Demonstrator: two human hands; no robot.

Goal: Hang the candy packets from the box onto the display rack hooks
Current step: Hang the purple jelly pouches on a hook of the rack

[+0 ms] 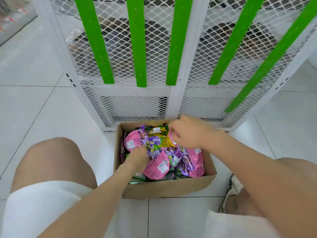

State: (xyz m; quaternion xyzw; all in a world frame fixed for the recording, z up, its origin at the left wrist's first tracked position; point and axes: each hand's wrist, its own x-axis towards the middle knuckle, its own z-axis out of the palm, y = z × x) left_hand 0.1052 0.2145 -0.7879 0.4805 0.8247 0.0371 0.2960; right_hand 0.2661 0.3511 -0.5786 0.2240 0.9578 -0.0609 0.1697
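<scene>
Box (164, 188), cardboard, on floor tiles (51, 117) just before the display rack (123, 103), placed within reach for hanging. Candy packets (159, 166) lie heaped loose inside, none on the rack in view. Left hand (137, 158) reaches down into the heap with its fingertips buried, so its grip cannot be told. Right hand (187, 133) arches over the far end, fingers curled, apparently pinching the yellow packet (160, 140).

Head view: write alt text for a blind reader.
Two hands reach into a cardboard box of pink, purple and yellow candy packets on a tiled floor. The right hand pinches a yellow packet; the left hand rests among pink ones. Behind stands a mesh rack with green strips.
</scene>
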